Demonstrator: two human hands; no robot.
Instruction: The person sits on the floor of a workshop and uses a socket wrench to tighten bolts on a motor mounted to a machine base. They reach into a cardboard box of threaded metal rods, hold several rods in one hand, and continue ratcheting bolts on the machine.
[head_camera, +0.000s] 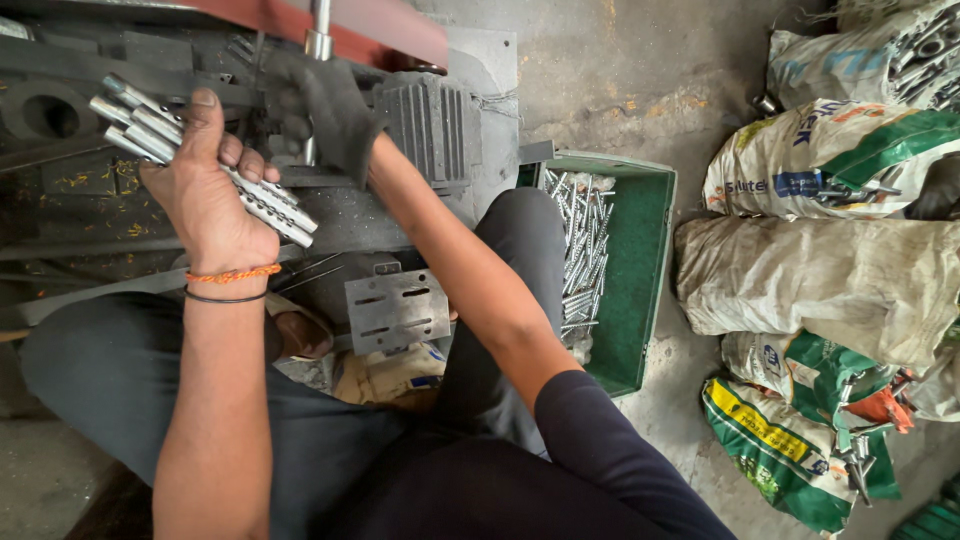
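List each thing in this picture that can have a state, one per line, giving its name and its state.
Left hand: bare, closed around a bundle of metal rods.
Right hand: in a dark glove, up at the machine.
Green crate: open, partly filled with rods.
Sacks: lying open, metal parts showing.

The left hand (205, 195) is raised at about ten o'clock, back of the hand turned up toward the viewer, its fingers curled tight in a closed fist-like clasp and the thumb stretched up along the side. The bare left forearm runs straight down to six o'clock, with an orange thread and a dark band at the wrist. The right hand (325, 110), in a dark glove, reaches to twelve o'clock, fingers bent downward; its bare forearm slants back toward five o'clock into a dark sleeve.
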